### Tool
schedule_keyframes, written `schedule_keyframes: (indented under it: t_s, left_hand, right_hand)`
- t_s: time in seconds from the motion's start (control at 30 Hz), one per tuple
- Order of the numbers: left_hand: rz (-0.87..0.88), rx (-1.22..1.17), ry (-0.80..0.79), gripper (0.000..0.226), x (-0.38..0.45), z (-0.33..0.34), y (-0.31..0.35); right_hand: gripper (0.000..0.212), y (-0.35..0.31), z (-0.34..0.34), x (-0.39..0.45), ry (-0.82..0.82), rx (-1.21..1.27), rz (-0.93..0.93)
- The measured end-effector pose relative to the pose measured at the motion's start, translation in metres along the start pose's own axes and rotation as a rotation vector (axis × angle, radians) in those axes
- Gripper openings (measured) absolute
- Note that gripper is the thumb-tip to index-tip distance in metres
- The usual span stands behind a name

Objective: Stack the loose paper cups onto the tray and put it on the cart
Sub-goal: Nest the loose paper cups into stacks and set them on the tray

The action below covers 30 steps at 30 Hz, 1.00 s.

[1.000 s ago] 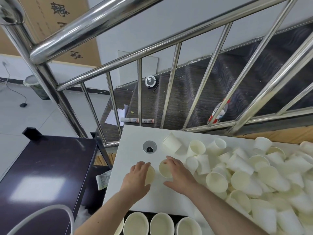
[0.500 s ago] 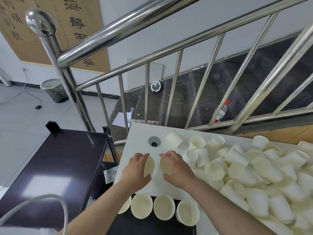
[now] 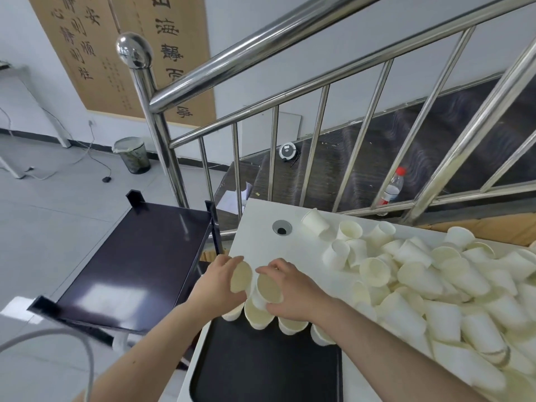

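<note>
My left hand (image 3: 216, 285) grips a paper cup (image 3: 241, 276), its open mouth turned toward me. Beside it my right hand (image 3: 293, 294) holds a second paper cup (image 3: 269, 288), also mouth up. Both cups hang just above a row of several upright cups (image 3: 256, 316) standing along the far edge of the black tray (image 3: 266, 364). The tray lies on the white table (image 3: 261, 245) at its near left corner. A big heap of loose paper cups (image 3: 435, 285) covers the table's right side. The dark cart (image 3: 139, 256) stands left of the table.
A steel stair railing (image 3: 290, 82) runs behind the table, with a newel post (image 3: 156, 126) near the cart. A cable hole (image 3: 282, 227) sits in the tabletop. A white hose (image 3: 72, 343) curves at the bottom left. A bin (image 3: 132, 153) stands on the floor.
Both hands lifted their cups off the tabletop and drew them toward me, over the row of cups on the tray. The view tilted up and left.
</note>
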<state>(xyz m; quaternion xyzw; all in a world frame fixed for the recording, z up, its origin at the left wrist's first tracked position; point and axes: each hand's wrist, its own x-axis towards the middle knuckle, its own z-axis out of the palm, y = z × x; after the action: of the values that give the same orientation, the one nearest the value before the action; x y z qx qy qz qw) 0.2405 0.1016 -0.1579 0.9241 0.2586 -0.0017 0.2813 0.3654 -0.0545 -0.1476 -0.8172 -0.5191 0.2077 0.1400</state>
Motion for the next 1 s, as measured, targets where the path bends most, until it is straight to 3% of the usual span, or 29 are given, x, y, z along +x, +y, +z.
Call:
schedule_keyframes:
  t_s: [0.3,0.53,1.0]
  left_hand:
    - [-0.051,0.036,-0.097,0.084,-0.014,0.003,-0.018]
    - [-0.008,0.195,-0.178,0.081,-0.011,0.009,-0.023]
    - [-0.014,0.259,-0.261,0.072,0.005,0.025,-0.031]
  right_hand:
    - [0.072,-0.014,0.025,-0.003,-0.103,-0.072,0.054]
    - [0.082,-0.017,0.034,0.001,-0.130,-0.088,0.090]
    - [0.067,-0.007,0.039,0.010,-0.180,-0.134,0.135]
